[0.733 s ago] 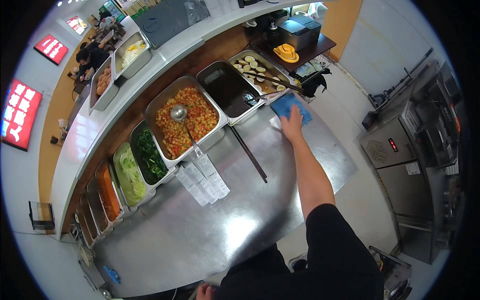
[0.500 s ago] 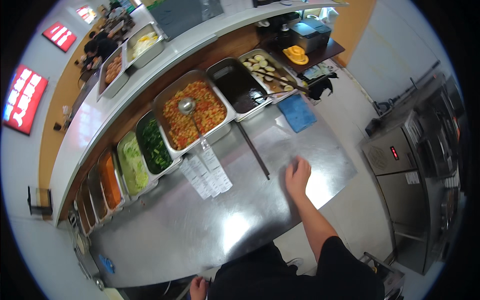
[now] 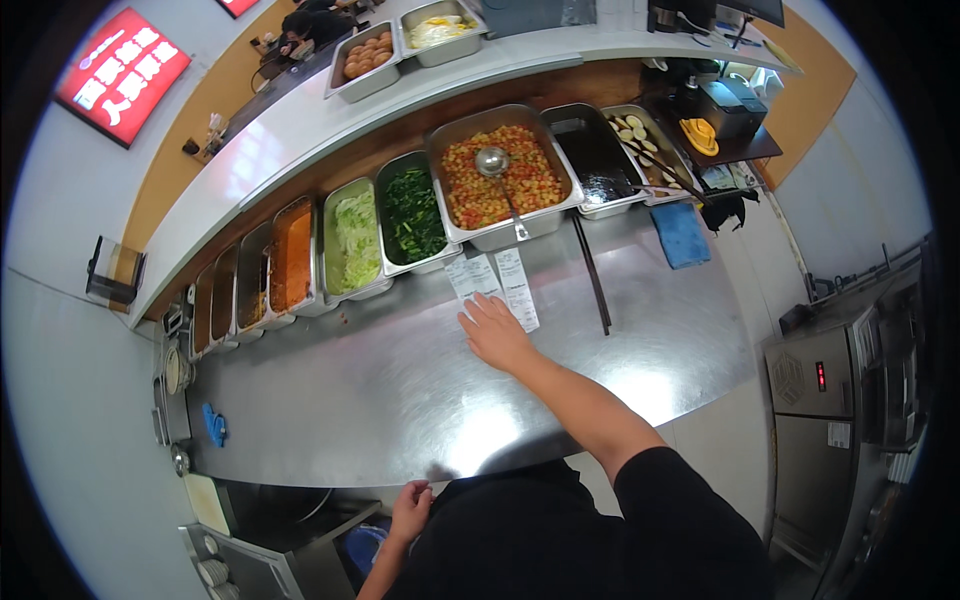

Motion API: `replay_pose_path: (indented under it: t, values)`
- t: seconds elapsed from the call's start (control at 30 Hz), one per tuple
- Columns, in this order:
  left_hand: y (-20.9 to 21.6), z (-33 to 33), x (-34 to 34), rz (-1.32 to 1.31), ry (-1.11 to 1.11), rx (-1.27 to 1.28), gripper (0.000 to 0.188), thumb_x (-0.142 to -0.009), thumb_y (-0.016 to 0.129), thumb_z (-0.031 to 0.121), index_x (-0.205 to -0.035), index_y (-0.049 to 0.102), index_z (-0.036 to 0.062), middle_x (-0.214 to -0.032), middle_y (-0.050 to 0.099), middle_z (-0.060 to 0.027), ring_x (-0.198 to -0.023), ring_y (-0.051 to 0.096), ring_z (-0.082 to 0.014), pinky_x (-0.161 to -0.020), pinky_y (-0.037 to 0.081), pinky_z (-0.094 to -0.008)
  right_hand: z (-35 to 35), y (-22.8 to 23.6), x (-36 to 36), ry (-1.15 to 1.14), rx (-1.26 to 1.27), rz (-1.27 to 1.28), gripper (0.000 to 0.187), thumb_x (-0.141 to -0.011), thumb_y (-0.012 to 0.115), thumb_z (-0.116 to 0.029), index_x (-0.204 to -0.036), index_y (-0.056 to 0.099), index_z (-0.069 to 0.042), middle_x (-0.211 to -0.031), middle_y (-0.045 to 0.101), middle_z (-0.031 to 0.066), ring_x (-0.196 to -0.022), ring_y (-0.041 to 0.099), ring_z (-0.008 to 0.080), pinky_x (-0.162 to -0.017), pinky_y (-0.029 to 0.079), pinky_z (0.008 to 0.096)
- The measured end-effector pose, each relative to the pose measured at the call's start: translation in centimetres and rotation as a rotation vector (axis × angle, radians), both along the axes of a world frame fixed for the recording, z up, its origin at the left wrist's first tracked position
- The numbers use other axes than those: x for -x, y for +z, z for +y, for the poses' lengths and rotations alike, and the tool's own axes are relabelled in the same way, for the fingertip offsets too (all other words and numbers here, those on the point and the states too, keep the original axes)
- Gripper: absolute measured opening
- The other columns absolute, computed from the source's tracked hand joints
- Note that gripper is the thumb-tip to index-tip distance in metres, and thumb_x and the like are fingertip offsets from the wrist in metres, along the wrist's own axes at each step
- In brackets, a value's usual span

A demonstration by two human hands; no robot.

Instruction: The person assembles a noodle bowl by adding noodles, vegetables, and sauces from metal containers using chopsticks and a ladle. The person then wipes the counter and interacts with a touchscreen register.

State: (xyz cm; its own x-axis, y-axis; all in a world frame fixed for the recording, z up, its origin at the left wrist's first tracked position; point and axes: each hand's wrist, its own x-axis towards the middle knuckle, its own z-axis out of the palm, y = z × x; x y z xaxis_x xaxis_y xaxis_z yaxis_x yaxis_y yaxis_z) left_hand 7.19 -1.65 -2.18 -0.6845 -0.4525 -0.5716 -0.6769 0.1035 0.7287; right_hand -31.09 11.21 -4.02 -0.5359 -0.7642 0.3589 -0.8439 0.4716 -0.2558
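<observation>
Paper slips (image 3: 517, 290), white and printed, lie on the steel counter in front of the tray of diced red and yellow vegetables (image 3: 500, 205). My right hand (image 3: 497, 335) lies over the left-hand slips with its fingers stretched out, covering part of them. A metal ladle (image 3: 492, 162) rests in the diced vegetables, its handle pointing toward the slips. To the right, a pair of dark chopsticks (image 3: 592, 275) lies on the counter. My left hand (image 3: 411, 510) is low beside my body at the counter's near edge, its fingers curled, with nothing visible in them.
Trays of dark greens (image 3: 412, 215), shredded pale cabbage (image 3: 355, 240), orange sauce (image 3: 292, 260) and dark liquid (image 3: 590, 150) line the counter (image 3: 400, 390). A blue cloth (image 3: 682, 236) lies at its right, a small blue object (image 3: 214, 425) at its left. Eggs (image 3: 368, 57) sit on the ledge.
My right hand has moved left from the bare counter onto the slips. My left hand has come further into view. The view has swung left, so the trays appear further right.
</observation>
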Motion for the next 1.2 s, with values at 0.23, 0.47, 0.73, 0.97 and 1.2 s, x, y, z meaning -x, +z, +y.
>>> replay_pose_path:
  t: [0.23, 0.47, 0.73, 0.97, 1.2]
  values:
    - [-0.9, 0.8, -3.3, 0.049, 0.193, -0.044, 0.024, -0.092, 0.054, 0.011, -0.113, 0.054, -0.0009, -0.096, 0.064, -0.0077, -0.081, 0.061, -0.0123, -0.072, 0.05, -0.0253, -5.3, -1.9, -5.1, 0.037, -0.408, -0.121, 0.054, -0.088, 0.053, -0.041, -0.125, 0.053, -0.003, -0.133, 0.049, 0.0129, -0.129, 0.036, 0.0287, -0.109, 0.02, 0.0494]
    - [-2.1, -0.4, -3.6, 0.126, 0.165, -0.058, 0.02, -0.092, 0.054, 0.01, -0.109, 0.055, -0.0008, -0.096, 0.063, -0.0072, -0.082, 0.061, -0.012, -0.074, 0.049, -0.0247, -9.9, -2.8, -7.7, -0.007, -0.123, -0.253, 0.053, -0.088, 0.054, -0.037, -0.126, 0.05, 0.0, -0.135, 0.046, 0.0142, -0.127, 0.039, 0.0298, -0.105, 0.028, 0.0447]
    - [-2.5, -3.7, 1.9, 0.303, 0.016, 0.07, 0.019, -0.09, 0.055, 0.01, -0.105, 0.059, -0.0017, -0.095, 0.064, -0.0098, -0.083, 0.062, -0.0153, -0.075, 0.05, -0.0277, -3.4, -1.0, -2.8, -0.348, -0.228, -0.285, 0.033, -0.084, 0.057, -0.029, -0.102, 0.059, -0.001, -0.105, 0.056, 0.0123, -0.105, 0.05, 0.0288, -0.09, 0.039, 0.0413]
    - [0.4, -7.0, 15.7, 0.536, -0.398, 0.524, 0.022, -0.08, 0.056, 0.006, -0.101, 0.057, 0.0004, -0.098, 0.058, -0.0189, -0.095, 0.054, -0.0368, -0.086, 0.044, -0.0415, -7.7, -1.9, -7.4, -0.198, 0.042, -0.356, 0.024, -0.084, 0.058, -0.02, -0.099, 0.059, -0.001, -0.101, 0.06, 0.0134, -0.099, 0.054, 0.0316, -0.086, 0.042, 0.0428]
    - [-1.3, -8.4, 22.8, 0.543, -0.628, 0.687, 0.032, -0.078, 0.059, 0.008, -0.109, 0.057, 0.0006, -0.12, 0.053, -0.0168, -0.116, 0.047, -0.0355, -0.098, 0.038, -0.0439, -7.2, 0.4, -5.7, -0.194, 0.082, -0.447, 0.025, -0.083, 0.057, -0.018, -0.102, 0.058, -0.002, -0.1, 0.06, 0.0143, -0.097, 0.055, 0.0335, -0.084, 0.042, 0.0458]
